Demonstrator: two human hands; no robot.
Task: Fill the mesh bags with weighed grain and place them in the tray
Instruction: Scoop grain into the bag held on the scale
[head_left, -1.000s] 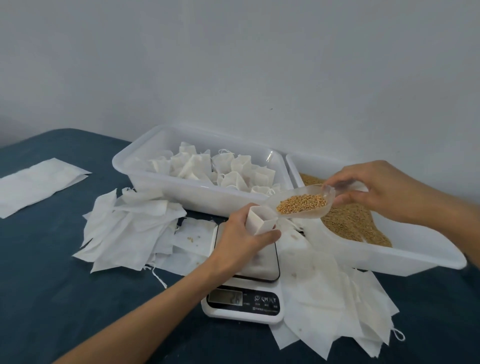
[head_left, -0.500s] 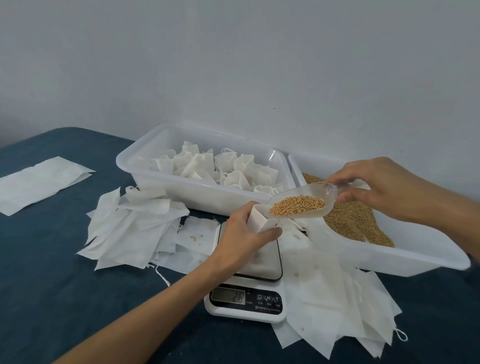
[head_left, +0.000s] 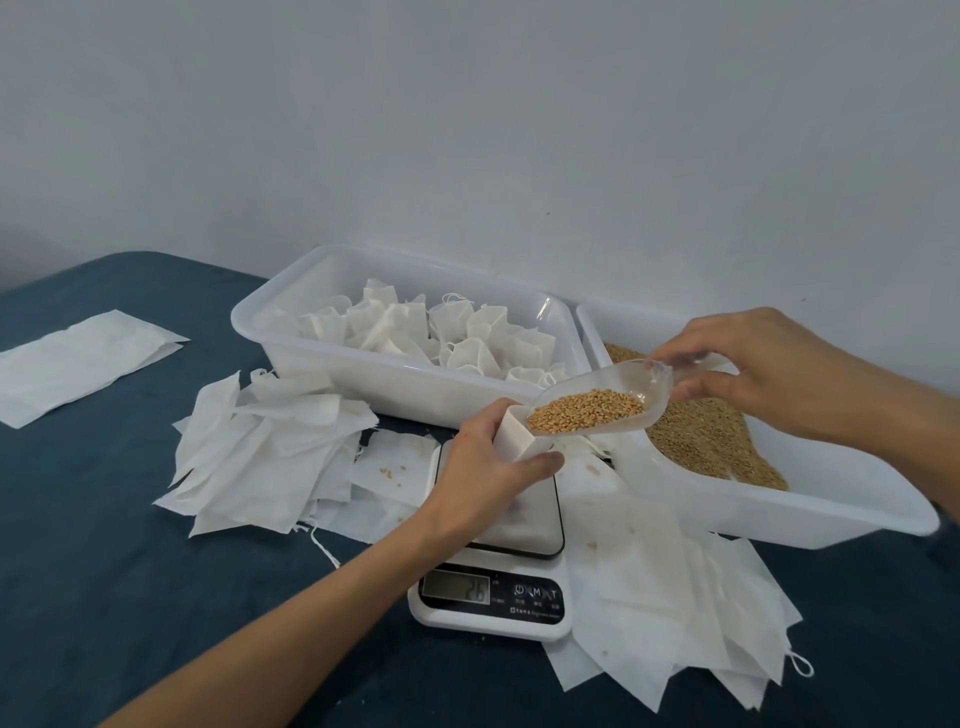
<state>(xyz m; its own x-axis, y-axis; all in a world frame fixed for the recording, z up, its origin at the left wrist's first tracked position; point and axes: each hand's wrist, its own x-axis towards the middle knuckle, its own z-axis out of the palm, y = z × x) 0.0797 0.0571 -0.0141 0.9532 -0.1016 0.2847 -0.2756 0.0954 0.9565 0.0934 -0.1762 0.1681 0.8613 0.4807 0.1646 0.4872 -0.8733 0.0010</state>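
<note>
My left hand (head_left: 488, 467) grips a white mesh bag (head_left: 511, 434) that stands with its mouth open on the digital scale (head_left: 498, 582). My right hand (head_left: 753, 366) holds a clear plastic scoop (head_left: 597, 402) by its handle. The scoop carries golden grain (head_left: 582, 410) and its lip touches the bag's mouth. The scale's display reads 26. A white tray (head_left: 395, 384) behind the scale holds several filled, tied bags (head_left: 441, 332). A second white tray (head_left: 779, 514) on the right holds loose grain (head_left: 711, 441).
Empty flat bags lie in a heap (head_left: 270, 467) left of the scale and in another heap (head_left: 675, 613) under its right side. A lone white sheet (head_left: 78, 358) lies far left on the dark blue tabletop (head_left: 104, 597). A pale wall stands behind.
The scoop has come down and to the left until its lip meets the mouth of the bag. My left hand has kept the bag on the scale.
</note>
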